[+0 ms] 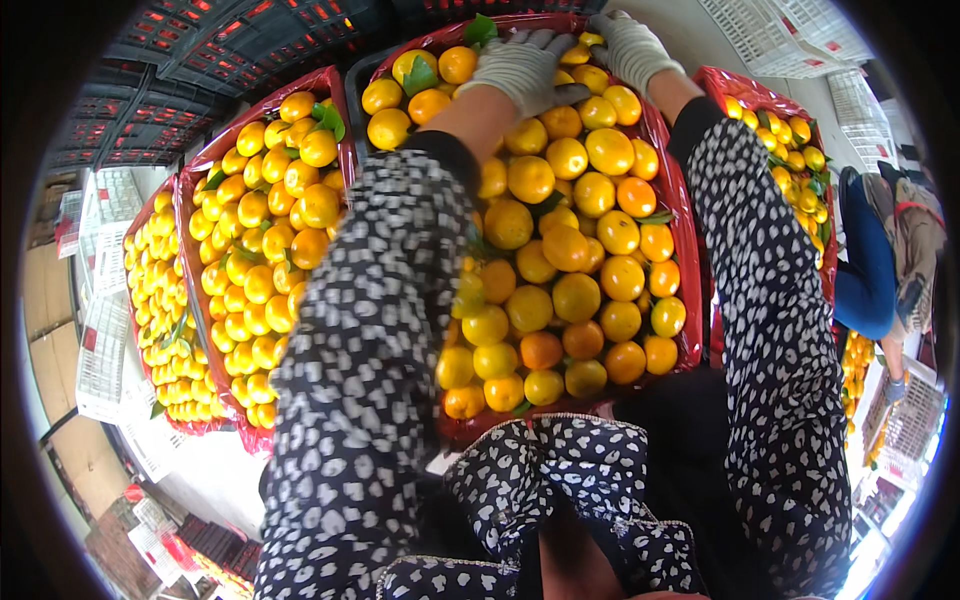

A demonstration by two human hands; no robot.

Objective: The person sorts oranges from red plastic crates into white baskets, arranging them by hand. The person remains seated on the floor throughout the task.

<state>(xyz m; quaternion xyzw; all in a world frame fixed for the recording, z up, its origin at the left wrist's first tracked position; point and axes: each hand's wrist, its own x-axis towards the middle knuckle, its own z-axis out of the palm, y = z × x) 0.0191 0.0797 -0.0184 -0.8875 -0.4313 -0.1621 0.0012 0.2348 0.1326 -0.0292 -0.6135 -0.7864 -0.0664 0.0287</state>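
A crate lined with red plastic film (686,300) lies before me, piled with orange-yellow mandarins (576,298), a few with green leaves. My left hand (525,71), in a grey-white knit work glove, rests over the fruit at the crate's far end. Its thumb is spread from the fingers, with a mandarin showing between them; whether it grips that fruit is unclear. My right hand (634,49), gloved alike, is at the far right corner by the film edge. Its fingertips are next to small mandarins, and their hold cannot be made out.
Mandarin-filled crates stand to the left (259,247) and right (795,150). Black plastic crates (202,45) are stacked behind at the left. White plastic crates (787,34) stand at the far right. Another person (870,262) is at the right edge, near a white basket (911,412).
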